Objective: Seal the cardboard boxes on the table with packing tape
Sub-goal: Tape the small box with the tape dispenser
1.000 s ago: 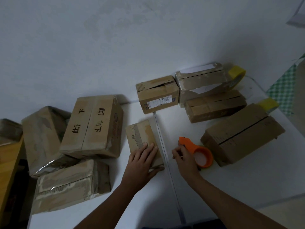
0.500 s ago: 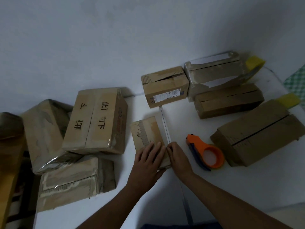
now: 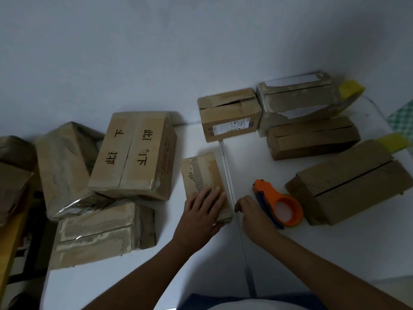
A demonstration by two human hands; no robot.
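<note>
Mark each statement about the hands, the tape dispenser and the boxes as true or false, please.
1. The left hand lies flat on the small box. True.
2. The right hand holds the orange tape dispenser. False: the dispenser lies on the table beside that hand.
3. A box with black characters stands left of the small box. True.
4. The small box is stacked on another box. False: it rests on the table.

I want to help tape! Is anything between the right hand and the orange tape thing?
No, nothing visible. The right hand sits just left of the orange tape dispenser, with only bare white table between them.
</note>
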